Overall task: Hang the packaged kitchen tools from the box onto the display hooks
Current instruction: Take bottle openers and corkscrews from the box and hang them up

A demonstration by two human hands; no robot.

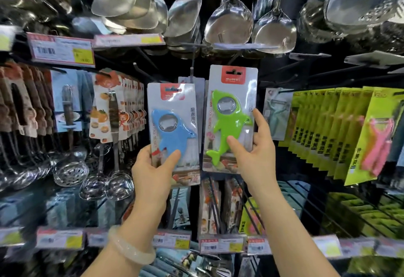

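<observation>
My left hand (153, 167) grips the lower part of a blister pack with a blue dolphin-shaped opener (172, 132), thumb on its front; more packs sit behind it. My right hand (253, 152) holds a second pack with a green dolphin-shaped opener (227, 123) by its lower right edge, thumb across the front. Both packs are upright, side by side, in front of a dark display hook (192, 69) that juts out just above the blue pack. The green pack's hang hole is level with the hook's tip and to its right. The box is out of view.
Steel ladles and spatulas (229, 21) hang overhead. Carded tools (113, 110) and skimmers (72, 171) fill the left; lime packs with pink peelers (369, 136) crowd hooks on the right. Price-tag rails (63, 49) run across. More packaged goods (209, 206) lie on the lower shelf.
</observation>
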